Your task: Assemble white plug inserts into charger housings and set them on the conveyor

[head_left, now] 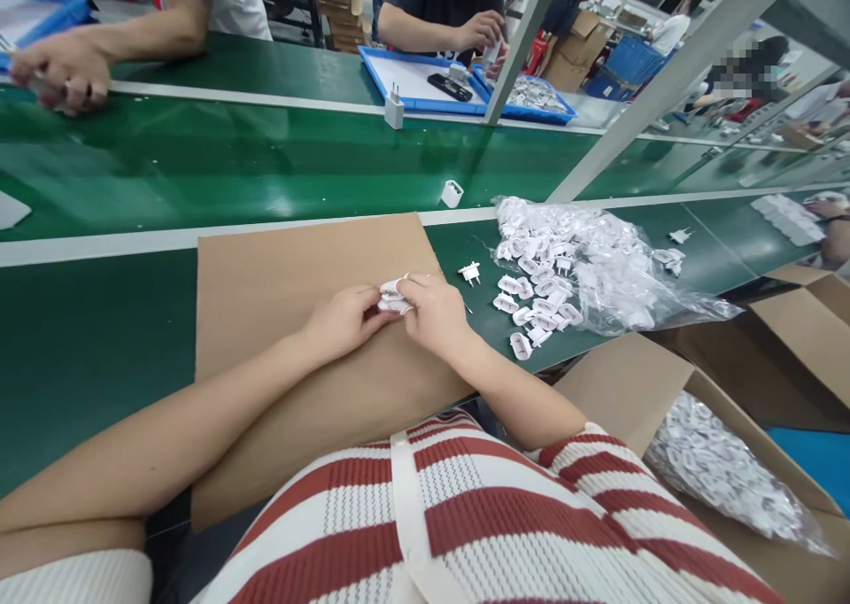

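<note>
Over the cardboard sheet (266, 294), both my hands meet at white plastic plug parts (395, 305). My left hand (345, 321) pinches them from the left with thumb and fingers. From the other side my right hand (435, 313) grips the same parts, its fingers curled over the top; whether they are joined I cannot tell. Just right of my right hand, a loose white plug piece with metal pins (470, 273) lies on the green table. Beyond it, many similar white plug pieces (544, 307) spill from a clear plastic bag (617, 276).
A green conveyor belt (266, 170) runs across, carrying a white plug housing (452, 194). A white charger (394, 108) stands at its far edge, near blue trays (425, 104) and co-workers. A slanted metal post (637, 99) rises ahead. An open carton (624, 383) holds another bag of parts.
</note>
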Demonstrator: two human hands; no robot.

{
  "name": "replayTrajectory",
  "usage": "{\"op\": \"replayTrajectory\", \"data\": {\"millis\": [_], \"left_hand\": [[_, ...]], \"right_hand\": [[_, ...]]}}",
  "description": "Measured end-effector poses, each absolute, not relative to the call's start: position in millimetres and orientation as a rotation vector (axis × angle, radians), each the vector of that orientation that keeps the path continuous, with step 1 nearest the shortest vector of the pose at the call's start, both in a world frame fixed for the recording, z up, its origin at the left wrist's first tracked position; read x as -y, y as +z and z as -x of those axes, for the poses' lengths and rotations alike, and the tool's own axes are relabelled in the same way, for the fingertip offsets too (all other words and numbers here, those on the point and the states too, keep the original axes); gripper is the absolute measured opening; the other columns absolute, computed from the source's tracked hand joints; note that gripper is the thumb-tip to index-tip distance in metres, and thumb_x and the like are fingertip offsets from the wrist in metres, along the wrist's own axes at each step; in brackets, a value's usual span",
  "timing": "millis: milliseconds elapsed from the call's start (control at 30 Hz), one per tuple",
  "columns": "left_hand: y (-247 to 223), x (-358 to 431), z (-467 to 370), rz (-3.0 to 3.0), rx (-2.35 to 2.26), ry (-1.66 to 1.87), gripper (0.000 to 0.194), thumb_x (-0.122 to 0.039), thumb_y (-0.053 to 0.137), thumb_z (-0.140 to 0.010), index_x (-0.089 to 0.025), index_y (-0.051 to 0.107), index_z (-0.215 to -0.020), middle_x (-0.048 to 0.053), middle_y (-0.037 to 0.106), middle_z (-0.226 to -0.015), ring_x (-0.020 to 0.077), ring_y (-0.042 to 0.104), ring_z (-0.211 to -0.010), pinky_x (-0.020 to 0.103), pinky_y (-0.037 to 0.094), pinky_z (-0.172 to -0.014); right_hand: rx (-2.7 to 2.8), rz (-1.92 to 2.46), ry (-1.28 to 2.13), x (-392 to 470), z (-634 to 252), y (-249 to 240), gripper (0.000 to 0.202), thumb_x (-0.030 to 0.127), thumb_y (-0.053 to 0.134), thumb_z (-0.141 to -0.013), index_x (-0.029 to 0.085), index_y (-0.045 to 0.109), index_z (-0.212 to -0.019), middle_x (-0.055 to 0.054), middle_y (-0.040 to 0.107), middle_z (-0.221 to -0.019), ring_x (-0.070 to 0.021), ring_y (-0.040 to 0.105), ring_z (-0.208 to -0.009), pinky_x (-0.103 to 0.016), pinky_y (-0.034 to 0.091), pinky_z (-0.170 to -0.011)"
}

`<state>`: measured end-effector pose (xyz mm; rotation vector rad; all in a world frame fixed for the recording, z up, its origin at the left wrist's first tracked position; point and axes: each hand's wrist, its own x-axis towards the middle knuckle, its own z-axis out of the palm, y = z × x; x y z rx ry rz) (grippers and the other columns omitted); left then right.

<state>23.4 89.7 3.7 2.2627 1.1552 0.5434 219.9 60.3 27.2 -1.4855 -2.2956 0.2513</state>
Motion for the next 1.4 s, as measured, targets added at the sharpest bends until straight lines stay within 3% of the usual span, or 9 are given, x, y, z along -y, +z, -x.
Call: {"op": "replayTrajectory", "data": {"millis": [233,433,567,733,833,967,1133,1333,1400], "left_hand": [[15.5,-117.3,-16.4,-2.067,-1.158,0.491,0.049,-0.066,0.065,-0.091,-0.023,0.076,-0.111,0.006,0.076,-0.107,0.0247,0.069,-0.092,0.033,0.050,-0.080],[35.2,-206.8,24.6,-1.916,-1.787,0.668,0.061,-0.058,0.068,-0.091,-0.012,0.068,-0.131,0.010,0.071,-0.117,0.0268,0.062,-0.105,0.036,0.045,-0.091],[44.5,-245.6,51.6,-1.890,-1.998,0.607,0.059,-0.053,0.062,-0.094,-0.006,0.066,-0.129,0.012,0.066,-0.118,0.0311,0.058,-0.114,0.039,0.040,-0.092],[46.3,-245.9,52.3,-1.871,-2.236,0.737,0.089,-0.060,0.065,-0.088,0.002,0.043,-0.148,0.027,0.042,-0.154,0.0514,0.035,-0.139,0.060,0.032,-0.107],[45.8,-244.4,34.5,-2.073,-2.240,0.952,0.088,-0.054,0.060,-0.092,-0.005,0.030,-0.158,0.020,0.016,-0.170,0.0456,0.014,-0.151,0.060,0.014,-0.122],[42.2,-269.1,-4.1,-2.579,-1.779,0.837,0.069,-0.044,0.054,-0.094,-0.017,0.038,-0.156,0.013,0.028,-0.169,0.0405,0.022,-0.151,0.055,0.014,-0.124],[37.7,-318.2,-64.6,-2.671,-1.472,0.362,0.080,-0.038,0.059,-0.088,-0.020,0.032,-0.161,0.015,0.001,-0.175,0.0498,0.016,-0.153,0.065,0.025,-0.118],[34.8,-346.8,-96.5,-2.557,-1.386,0.287,0.057,-0.038,0.058,-0.084,-0.013,0.059,-0.135,0.023,0.055,-0.141,0.0417,0.054,-0.130,0.050,0.046,-0.108],[38.9,-343.7,-95.1,-2.551,-1.424,0.324,0.051,-0.042,0.052,-0.087,-0.012,0.061,-0.128,0.023,0.058,-0.127,0.0415,0.058,-0.123,0.051,0.046,-0.106]], "right_hand": [[1.960,1.290,0.574,-68.2,-252.9,20.1,0.048,0.025,0.058,-0.098,0.029,0.058,-0.146,-0.006,0.068,-0.135,-0.0230,0.064,-0.120,-0.036,0.050,-0.105],[2.059,1.961,0.217,-74.5,-301.0,20.9,0.049,0.019,0.053,-0.099,0.025,0.063,-0.147,-0.021,0.053,-0.151,-0.0385,0.044,-0.144,-0.057,0.033,-0.119],[2.094,2.110,0.270,-74.4,-309.4,17.1,0.048,0.018,0.058,-0.095,0.028,0.067,-0.142,-0.019,0.061,-0.135,-0.0379,0.053,-0.133,-0.064,0.025,-0.120],[1.959,1.978,0.219,-60.8,-316.4,23.8,0.042,0.010,0.056,-0.091,0.025,0.078,-0.122,-0.014,0.056,-0.122,-0.0297,0.059,-0.112,-0.048,0.044,-0.105],[1.884,1.730,0.317,-41.6,-314.0,24.5,0.033,0.006,0.056,-0.087,0.022,0.081,-0.102,-0.010,0.052,-0.112,-0.0250,0.058,-0.102,-0.039,0.050,-0.092],[2.063,1.492,0.501,-17.4,-296.8,19.6,0.023,0.010,0.064,-0.085,0.024,0.080,-0.093,-0.007,0.053,-0.110,-0.0225,0.056,-0.099,-0.034,0.050,-0.085],[2.309,1.473,0.447,-7.7,-287.2,13.5,0.019,0.018,0.068,-0.083,0.025,0.080,-0.096,-0.006,0.059,-0.109,-0.0217,0.054,-0.092,-0.032,0.046,-0.075],[2.247,1.460,0.404,-6.2,-305.4,9.4,0.016,0.016,0.066,-0.080,0.020,0.072,-0.095,-0.006,0.066,-0.101,-0.0200,0.059,-0.090,-0.032,0.047,-0.085],[2.230,1.423,0.440,-7.0,-308.5,11.1,0.020,0.012,0.063,-0.081,0.020,0.071,-0.097,-0.005,0.068,-0.100,-0.0194,0.062,-0.095,-0.031,0.046,-0.090]]}}
